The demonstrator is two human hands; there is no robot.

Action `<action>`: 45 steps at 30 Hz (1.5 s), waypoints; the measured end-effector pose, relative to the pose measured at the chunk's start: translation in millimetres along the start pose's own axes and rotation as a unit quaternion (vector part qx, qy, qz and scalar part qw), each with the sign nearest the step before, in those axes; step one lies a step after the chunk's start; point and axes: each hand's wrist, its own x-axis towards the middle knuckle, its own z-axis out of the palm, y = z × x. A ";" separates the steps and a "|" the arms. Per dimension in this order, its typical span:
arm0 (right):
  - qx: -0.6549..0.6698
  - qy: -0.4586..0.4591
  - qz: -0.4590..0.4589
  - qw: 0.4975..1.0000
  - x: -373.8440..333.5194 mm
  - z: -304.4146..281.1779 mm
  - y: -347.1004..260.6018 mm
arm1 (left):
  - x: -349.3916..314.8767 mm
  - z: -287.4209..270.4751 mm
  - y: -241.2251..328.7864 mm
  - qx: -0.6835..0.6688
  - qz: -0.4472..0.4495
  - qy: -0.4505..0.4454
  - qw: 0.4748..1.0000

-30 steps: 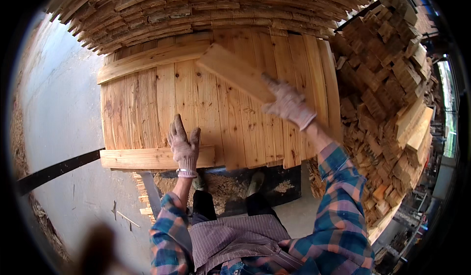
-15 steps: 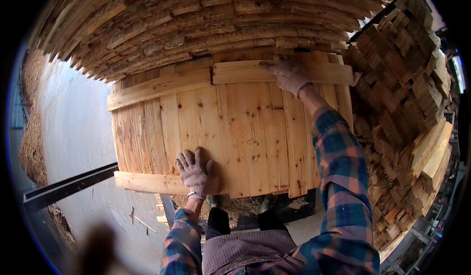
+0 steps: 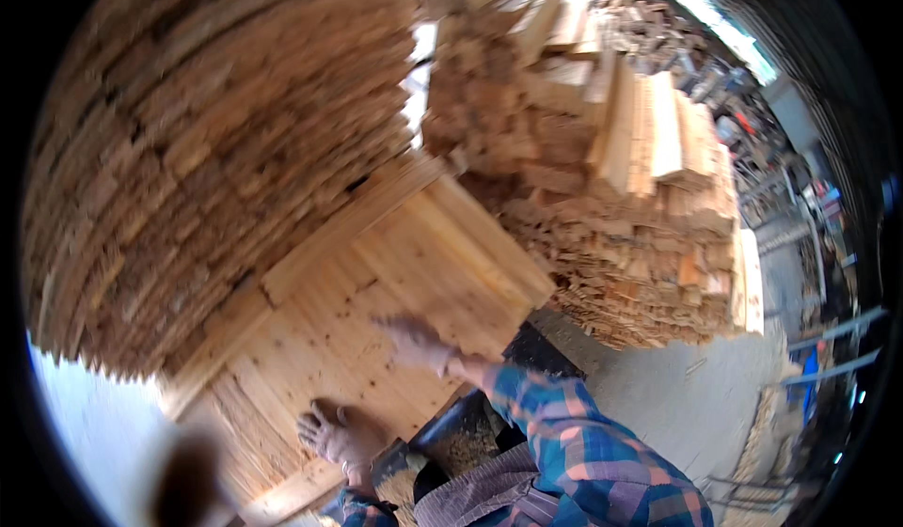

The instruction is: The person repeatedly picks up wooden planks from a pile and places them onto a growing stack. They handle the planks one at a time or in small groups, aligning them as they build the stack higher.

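Head view, one plank panel, slantwise; half a second earlier, squarer to view.
One right gloved hand: above the panel's middle, blurred, fingers extended, grip unclosed; earlier on the right far board.
One left gloved hand: near the panel's near edge, palm down, grip spread, beside the near board; contact cannot be told.
Two far boards, end to end along the panel's far edge: the right one, and the left far board.
One tall stack: beyond the panel.
One wood pile: to the panel's right, now more fully in view.
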 end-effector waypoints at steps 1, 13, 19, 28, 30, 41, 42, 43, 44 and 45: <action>0.087 -0.048 -0.004 0.995 -46.1 1.7 2.1 | -4.9 -10.9 6.1 0.016 0.011 -0.002 1.000; 0.090 -0.308 0.321 0.891 -272.8 -195.8 -0.8 | 59.4 -142.5 101.1 -0.449 0.223 -0.009 0.865; -0.062 -0.029 0.203 0.977 -174.4 -290.7 133.6 | 84.7 -314.0 303.1 -0.450 0.263 0.052 0.852; -0.185 0.156 0.255 0.936 -116.3 -372.2 274.8 | 73.1 -427.5 513.0 -0.469 0.410 0.171 0.763; -0.064 0.219 0.270 0.935 -135.0 -361.8 272.7 | 54.6 -404.8 538.4 -0.477 0.464 0.149 0.731; 0.660 0.258 0.401 0.581 -121.3 -308.1 287.6 | -83.1 -245.9 609.4 -0.634 0.280 -0.167 0.701; 0.665 0.263 0.430 0.552 -126.3 -304.1 308.3 | -112.5 -273.3 622.1 -0.601 0.230 -0.241 0.727; 0.710 0.249 0.410 0.515 -123.9 -309.5 308.9 | -115.6 -285.7 618.8 -0.561 0.236 -0.229 0.760; 0.754 0.231 0.388 0.477 -119.7 -318.0 303.5 | -117.6 -300.1 613.4 -0.520 0.240 -0.215 0.791; 0.796 0.203 0.369 0.434 -118.4 -318.2 293.7 | -109.7 -290.4 604.3 -0.469 0.300 -0.137 0.819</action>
